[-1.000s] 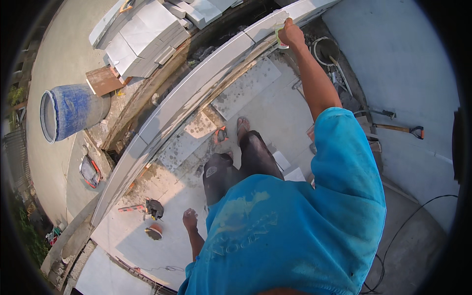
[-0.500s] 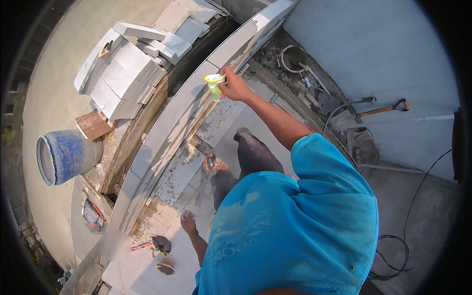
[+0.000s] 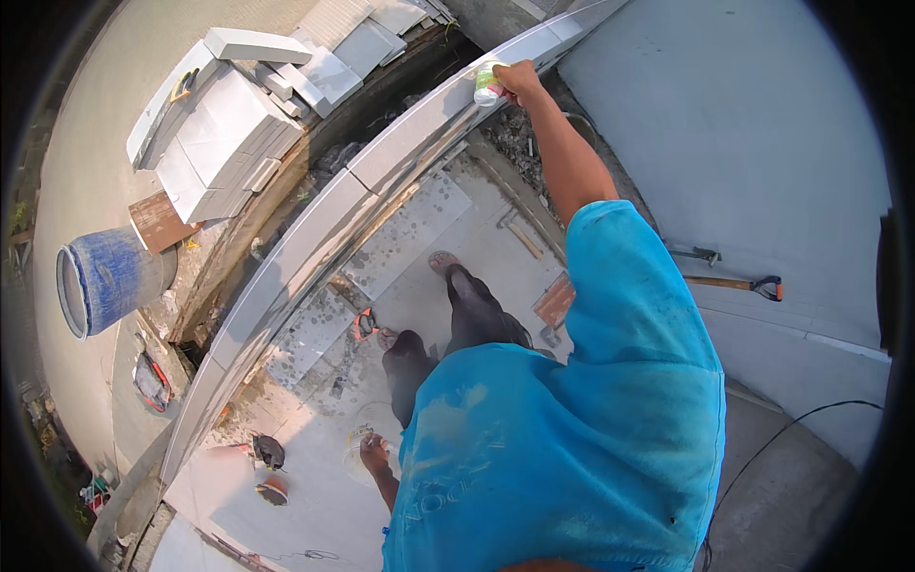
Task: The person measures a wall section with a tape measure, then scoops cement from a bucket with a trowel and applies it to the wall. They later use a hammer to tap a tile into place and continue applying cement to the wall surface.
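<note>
My right arm reaches up and forward, and my right hand (image 3: 519,78) grips a small green and white bottle (image 3: 488,84). The bottle is tipped down onto the top of a long curved wall capped with grey stone slabs (image 3: 315,238). My left hand (image 3: 372,450) hangs low beside my blue shirt, above a pale round ring on the floor. Its fingers are curled, and I cannot tell if it holds anything. My dark trousers and sandalled feet stand on the paved floor just inside the wall.
Grey slabs (image 3: 229,133) are stacked beyond the wall, with a blue barrel (image 3: 105,278) on its side to their left. An angle grinder (image 3: 267,450) lies at the wall's foot. A hammer (image 3: 519,234), an orange-handled tool (image 3: 734,283) and a black cable (image 3: 782,439) lie to the right.
My right hand has carried the bottle along the wall's top: nearer half a second ago, now farther out again. The view has swung with it. My left hand stays low.
</note>
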The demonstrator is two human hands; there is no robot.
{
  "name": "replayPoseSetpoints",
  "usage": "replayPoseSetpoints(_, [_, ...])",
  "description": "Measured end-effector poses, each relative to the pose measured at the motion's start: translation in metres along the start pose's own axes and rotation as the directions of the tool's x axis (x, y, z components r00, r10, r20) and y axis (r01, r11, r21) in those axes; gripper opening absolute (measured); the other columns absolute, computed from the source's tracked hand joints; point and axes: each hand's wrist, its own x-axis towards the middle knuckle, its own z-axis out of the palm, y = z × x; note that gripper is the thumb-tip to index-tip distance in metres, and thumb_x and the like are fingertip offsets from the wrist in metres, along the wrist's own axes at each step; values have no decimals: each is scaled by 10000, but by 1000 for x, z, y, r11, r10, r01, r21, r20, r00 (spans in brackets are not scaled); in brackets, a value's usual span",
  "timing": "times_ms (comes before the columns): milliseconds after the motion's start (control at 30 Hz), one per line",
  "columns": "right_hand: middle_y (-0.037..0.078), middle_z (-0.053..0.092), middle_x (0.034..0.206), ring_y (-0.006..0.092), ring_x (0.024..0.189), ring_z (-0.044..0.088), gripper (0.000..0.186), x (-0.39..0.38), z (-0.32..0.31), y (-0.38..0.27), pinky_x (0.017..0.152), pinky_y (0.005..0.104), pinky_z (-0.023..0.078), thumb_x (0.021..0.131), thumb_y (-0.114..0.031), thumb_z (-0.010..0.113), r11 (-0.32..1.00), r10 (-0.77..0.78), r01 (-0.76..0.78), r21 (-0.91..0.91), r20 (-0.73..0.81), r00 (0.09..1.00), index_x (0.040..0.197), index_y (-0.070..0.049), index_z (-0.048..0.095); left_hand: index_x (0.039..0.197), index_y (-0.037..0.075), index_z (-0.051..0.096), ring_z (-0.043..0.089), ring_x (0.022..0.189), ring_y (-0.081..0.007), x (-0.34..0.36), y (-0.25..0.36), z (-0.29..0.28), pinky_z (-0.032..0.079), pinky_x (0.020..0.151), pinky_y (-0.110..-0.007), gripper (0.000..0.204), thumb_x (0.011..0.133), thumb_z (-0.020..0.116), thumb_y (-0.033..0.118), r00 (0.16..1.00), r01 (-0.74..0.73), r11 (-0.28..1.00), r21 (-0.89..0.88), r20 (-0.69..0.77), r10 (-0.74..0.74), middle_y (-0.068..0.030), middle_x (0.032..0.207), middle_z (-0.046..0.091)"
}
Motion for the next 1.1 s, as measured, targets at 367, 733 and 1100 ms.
replayPoseSetpoints(367, [271,655,1059,363,957,702,494,-28,-29,85,797,451,573,833,-233,629,955,-270,208,-212,-332,904,1225,15,459,1257,-6,591,647,775,-137,-71,-36,65,491,658,-266,331,962,593,144,987,-19,999,37,-162,24,-85,969,691])
replayPoseSetpoints(733, [194,667,961,391,859,678,451,-330,223,264,740,494,499,862,-200,691,350,-238,892,-287,894,381,1223,-130,430,1365,-21,515,585,1201,-404,-75,-114,149,461,1022,-437,792,855,689,559,997,77,992,-97,-16,-79,-270,1315,572])
replayPoseSetpoints(1100, [150,664,881,290,700,687,375,-785,483,440,618,391,516,872,-136,736,223,308,857,464,801,-513,1157,-85,498,1558,99,234,471,1305,-401,5,-170,116,434,1027,-537,1062,773,731,612,875,466,817,-340,36,-484,-213,1448,426])
